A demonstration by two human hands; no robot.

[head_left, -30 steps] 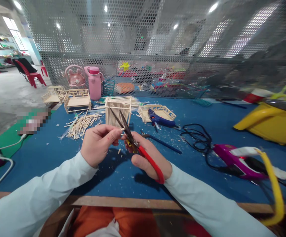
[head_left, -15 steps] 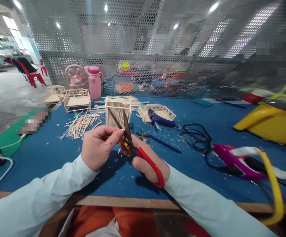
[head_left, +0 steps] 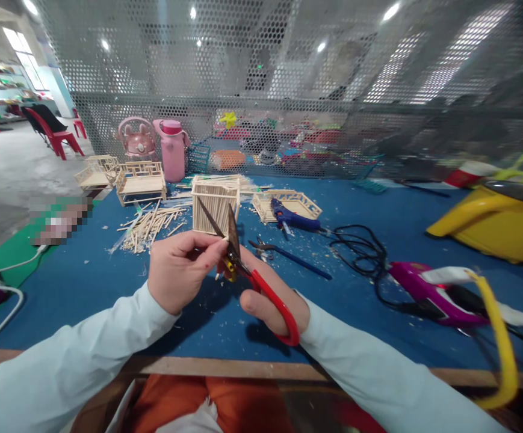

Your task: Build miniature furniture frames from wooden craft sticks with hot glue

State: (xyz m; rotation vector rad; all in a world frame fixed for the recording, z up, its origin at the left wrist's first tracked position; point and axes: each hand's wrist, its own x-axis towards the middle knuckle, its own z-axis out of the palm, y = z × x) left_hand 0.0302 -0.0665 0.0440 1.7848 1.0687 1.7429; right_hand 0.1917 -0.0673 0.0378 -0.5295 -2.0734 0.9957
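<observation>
My right hand point(head_left: 272, 294) grips red-handled scissors point(head_left: 261, 288) above the blue table mat point(head_left: 355, 313). Their dark blades point(head_left: 222, 225) are parted and point up and away. My left hand point(head_left: 180, 267) is closed in a pinch on a small wooden stick piece point(head_left: 218, 240), held at the blades. A box built of wooden sticks point(head_left: 215, 204) stands just behind my hands.
Loose wooden sticks point(head_left: 150, 225) lie to the left, with small wooden benches point(head_left: 140, 182) and pink bottles point(head_left: 173, 149) behind. A blue glue gun point(head_left: 293, 221), pliers point(head_left: 283, 254), black cable point(head_left: 369, 252), a purple tool point(head_left: 428, 291) and a yellow container point(head_left: 491, 225) lie right. Perforated mesh point(head_left: 288, 90) closes the back.
The scissor blades have closed a little and the scissors have tilted and shifted slightly left toward my left hand. My left hand keeps its pinch in nearly the same place.
</observation>
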